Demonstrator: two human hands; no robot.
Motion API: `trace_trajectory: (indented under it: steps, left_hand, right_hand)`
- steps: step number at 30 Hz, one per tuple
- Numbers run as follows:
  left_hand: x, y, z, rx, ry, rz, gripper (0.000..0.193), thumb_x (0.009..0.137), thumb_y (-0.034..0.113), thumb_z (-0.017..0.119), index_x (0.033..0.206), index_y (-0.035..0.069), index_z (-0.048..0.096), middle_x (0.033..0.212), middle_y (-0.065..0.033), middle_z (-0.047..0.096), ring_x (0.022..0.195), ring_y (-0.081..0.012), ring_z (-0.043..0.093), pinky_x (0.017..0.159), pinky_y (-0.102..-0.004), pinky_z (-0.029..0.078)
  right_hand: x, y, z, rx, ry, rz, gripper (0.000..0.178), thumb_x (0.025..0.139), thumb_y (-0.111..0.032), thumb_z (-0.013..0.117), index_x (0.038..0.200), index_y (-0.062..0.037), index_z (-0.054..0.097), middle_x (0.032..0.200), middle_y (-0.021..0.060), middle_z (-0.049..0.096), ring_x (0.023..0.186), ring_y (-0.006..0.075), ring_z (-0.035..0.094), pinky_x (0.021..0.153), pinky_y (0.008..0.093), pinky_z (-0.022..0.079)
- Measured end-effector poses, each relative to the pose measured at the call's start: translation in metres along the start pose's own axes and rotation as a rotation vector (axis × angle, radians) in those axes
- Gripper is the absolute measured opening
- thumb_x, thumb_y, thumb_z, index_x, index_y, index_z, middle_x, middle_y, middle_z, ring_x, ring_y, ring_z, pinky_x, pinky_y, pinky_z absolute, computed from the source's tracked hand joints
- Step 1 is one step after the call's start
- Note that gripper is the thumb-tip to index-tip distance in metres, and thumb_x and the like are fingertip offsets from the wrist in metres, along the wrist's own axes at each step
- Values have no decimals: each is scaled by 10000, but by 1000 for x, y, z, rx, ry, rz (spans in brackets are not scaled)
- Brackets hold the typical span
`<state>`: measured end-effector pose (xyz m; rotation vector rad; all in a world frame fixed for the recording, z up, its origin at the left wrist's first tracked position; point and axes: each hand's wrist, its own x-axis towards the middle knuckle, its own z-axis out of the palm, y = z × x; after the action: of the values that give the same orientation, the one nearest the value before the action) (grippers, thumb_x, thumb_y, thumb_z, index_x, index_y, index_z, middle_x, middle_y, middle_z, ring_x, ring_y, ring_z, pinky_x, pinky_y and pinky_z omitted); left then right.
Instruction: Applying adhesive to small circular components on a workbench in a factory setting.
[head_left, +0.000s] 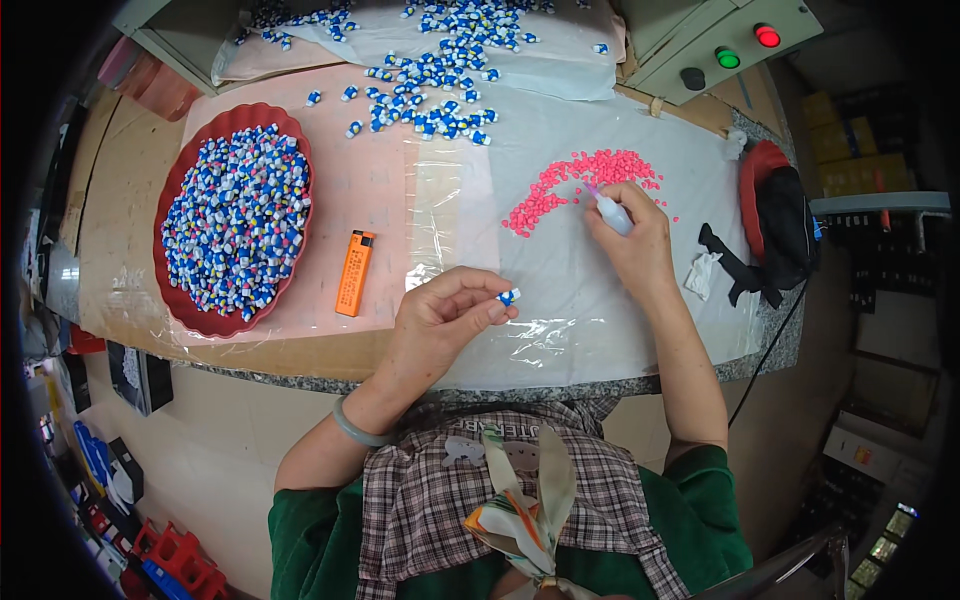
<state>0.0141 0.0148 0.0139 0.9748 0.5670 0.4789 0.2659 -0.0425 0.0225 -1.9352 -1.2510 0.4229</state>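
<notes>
Between thumb and fingertips, my left hand (452,312) pinches a small blue-and-white piece (508,297) above the plastic-covered table. My right hand (634,236) is wrapped round a small white squeeze bottle (614,215), its purplish tip pointing away from me. That tip is at the pile of tiny pink pieces (538,203), which spreads in a curved band; whether it touches one I cannot tell. Many more blue-and-white pieces (436,118) lie loose at the far middle of the table.
A red scalloped tray (308,215) heaped with blue, white and pink pieces stands on the left. Beside it lies an orange lighter (355,273). A grey box with lit red and green buttons (728,57) rises at the back right. Black cloth (783,225) and crumpled white tissue (702,276) lie right.
</notes>
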Motion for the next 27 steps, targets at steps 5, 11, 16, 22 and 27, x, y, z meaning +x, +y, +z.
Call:
trace_trajectory:
  steps: [5, 11, 16, 22, 27]
  left_hand:
    - [-1, -1, 0, 10, -20, 5, 169, 909, -13, 597, 1076, -38, 599, 1027, -82, 628, 947, -163, 647, 839, -272, 536]
    - [-2, -1, 0, 6, -34, 12, 189, 902, -25, 602, 1090, -37, 590, 1042, -85, 620, 959, -164, 640, 858, -271, 529]
    - [-1, 1, 0, -11, -14, -26, 208, 896, -29, 610, 1102, -41, 587, 1048, -87, 625, 956, -164, 642, 853, -267, 527]
    - [-1, 2, 0, 16, -13, -15, 208, 898, -22, 611, 1104, -42, 594, 1042, -80, 633, 948, -156, 643, 843, -261, 526]
    - [-1, 3, 2, 47, -10, -20, 203, 908, -5, 604, 1107, -46, 595, 1048, -75, 633, 943, -150, 647, 840, -253, 526]
  right_hand:
    - [12, -6, 9, -179, 20, -198, 141, 764, -8, 703, 890, 11, 643, 853, 99, 623, 777, 234, 628, 707, 335, 485]
    - [16, -9, 7, -302, -34, -253, 129, 803, -34, 686, 921, 6, 654, 847, 81, 637, 733, 211, 630, 669, 317, 490]
    - [-7, -24, 0, 559, -272, 215, 49, 865, -23, 628, 897, 12, 615, 811, 59, 619, 677, 126, 599, 608, 270, 484]
    - [-42, -34, 10, 873, -339, 348, 43, 871, 7, 591, 914, 7, 589, 754, 90, 615, 602, 127, 558, 552, 270, 447]
    - [-55, -37, 13, 945, -356, 384, 37, 869, 0, 593, 905, 11, 596, 767, 94, 623, 597, 137, 564, 553, 275, 450]
